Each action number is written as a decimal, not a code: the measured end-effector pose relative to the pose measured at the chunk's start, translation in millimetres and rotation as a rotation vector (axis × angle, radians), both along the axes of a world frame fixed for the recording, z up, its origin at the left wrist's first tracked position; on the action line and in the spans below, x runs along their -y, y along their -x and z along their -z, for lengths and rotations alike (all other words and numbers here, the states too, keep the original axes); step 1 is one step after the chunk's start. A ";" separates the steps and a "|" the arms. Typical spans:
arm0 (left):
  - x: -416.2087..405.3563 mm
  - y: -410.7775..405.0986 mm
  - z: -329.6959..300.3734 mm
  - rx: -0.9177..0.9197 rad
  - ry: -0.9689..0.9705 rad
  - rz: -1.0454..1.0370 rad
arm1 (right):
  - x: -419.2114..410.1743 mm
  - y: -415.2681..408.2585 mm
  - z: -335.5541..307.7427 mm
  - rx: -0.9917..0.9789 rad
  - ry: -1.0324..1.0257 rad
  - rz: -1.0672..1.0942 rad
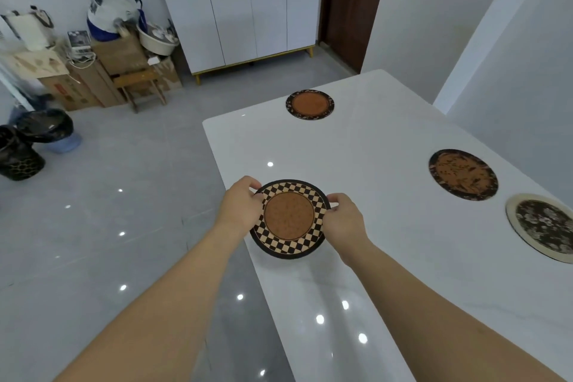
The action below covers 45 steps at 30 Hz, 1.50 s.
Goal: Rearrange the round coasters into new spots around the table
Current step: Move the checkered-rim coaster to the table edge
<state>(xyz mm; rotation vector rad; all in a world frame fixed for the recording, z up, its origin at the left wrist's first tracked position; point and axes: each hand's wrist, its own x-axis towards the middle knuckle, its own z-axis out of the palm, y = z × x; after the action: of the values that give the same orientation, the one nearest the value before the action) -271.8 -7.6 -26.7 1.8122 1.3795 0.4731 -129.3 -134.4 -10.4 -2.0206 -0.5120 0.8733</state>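
A checkered round coaster (289,219) with a brown centre is at the left edge of the white table (366,164). My left hand (240,203) grips its left rim and my right hand (342,220) grips its right rim. A dark-rimmed brown coaster (309,104) lies at the table's far end. Another dark coaster with an orange patterned centre (463,174) lies at the right. A cream-rimmed floral coaster (542,226) sits at the right edge of view, partly cut off.
The grey tiled floor (124,195) lies left of the table. Cardboard boxes and a wooden stool (141,84) stand at the back left, with black bins (43,127) nearby. A white cabinet (238,3) stands against the far wall. A wall runs close along the table's right side.
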 end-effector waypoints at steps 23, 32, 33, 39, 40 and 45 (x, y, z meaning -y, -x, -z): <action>-30.7 10.2 89.9 -0.049 -0.137 -0.022 | -44.5 25.5 80.4 0.217 0.092 -0.003; -9.2 10.1 104.0 -0.233 -0.482 0.039 | -46.3 23.5 83.7 0.232 0.108 0.049; -8.5 10.3 104.7 -0.239 -0.492 0.028 | -46.6 23.6 83.9 0.247 0.111 0.053; -6.9 9.4 106.2 -0.214 -0.500 0.007 | -39.3 25.0 94.3 0.471 0.155 -0.030; -6.2 9.9 106.8 -0.209 -0.502 0.008 | -36.9 26.0 96.5 0.498 0.151 -0.037; -7.8 10.3 112.3 -0.172 -0.511 -0.002 | -35.7 28.5 102.3 0.559 0.117 -0.077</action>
<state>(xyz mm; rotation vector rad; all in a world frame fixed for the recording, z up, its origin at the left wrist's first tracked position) -282.1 0.1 -139.0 2.3053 1.4666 0.7360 -157.9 -98.7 -112.7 -2.3671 -0.8650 0.3731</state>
